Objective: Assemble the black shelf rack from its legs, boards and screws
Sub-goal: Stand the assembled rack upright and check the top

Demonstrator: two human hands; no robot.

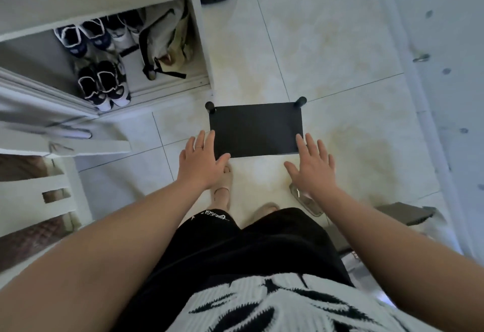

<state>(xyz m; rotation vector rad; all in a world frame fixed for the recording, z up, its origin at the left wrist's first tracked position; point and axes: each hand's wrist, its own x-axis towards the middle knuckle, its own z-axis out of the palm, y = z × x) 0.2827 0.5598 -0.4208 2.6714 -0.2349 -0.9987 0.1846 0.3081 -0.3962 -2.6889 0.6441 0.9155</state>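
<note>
Black shelf rack [255, 130] stands upright on the pale tiled floor [327, 43], just ahead of the person's slippered feet and a little way out from the open shoe cabinet [193, 30] with its sneakers [104, 82] and backpack [162, 41]. From up here only its flat top board [262, 119] shows, plus two round legs poking out at the far corners, one at the far left [210, 107] and one at the far right [300, 101]. The near legs are hidden under the board.

Both hands are spread flat with straight fingers, gripping nothing. The left hand [201, 160] sits over the near left corner and the right hand [314, 168] beside the near right corner. I cannot tell whether either is touching the board or hovering above it. A clear plastic bag [307, 202] lies on the floor below the right wrist.

The rack looks light and stiff: a thin, hard panel with a smooth matte face on slim legs. On glossy tile it would probably slide at a nudge. I would hold it by the two short edges, fingers curled under near the corners. Pulling on a single leg could lever against its screw.
</note>
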